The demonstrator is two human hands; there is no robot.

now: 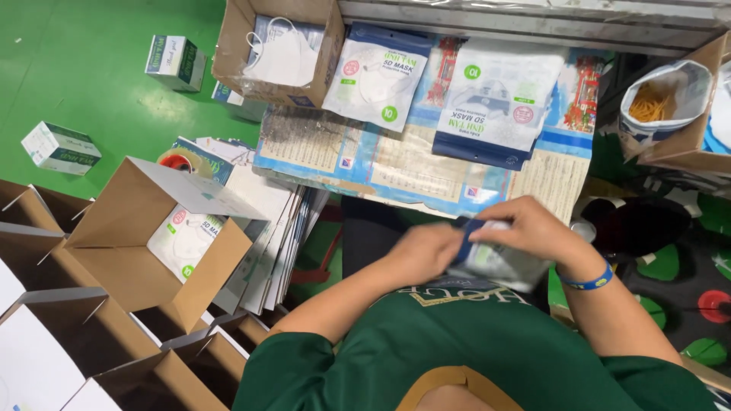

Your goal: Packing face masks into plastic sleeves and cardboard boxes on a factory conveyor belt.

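Green shirt (472,350) fills the foreground; just beyond it both hands meet over a mask pouch (495,259); the left hand (419,255) is clamped on its near end, the right hand (533,228) curled over its blue top edge, a blue wristband (590,281) on that wrist; the pouch is blurred, so the work looks like closing or pressing its top; the next move would seem to call for a firm pinch along that edge while the left hand steadies the pouch. Beyond the hands, the bench (381,164) is lined with printed paper and carries two more pouches (499,103); left of the left hand stands an open carton (137,236) with a pouch inside; a bag of rubber bands (655,99) sits beyond the right hand; small boxes (61,148) lie on the green floor (84,91).
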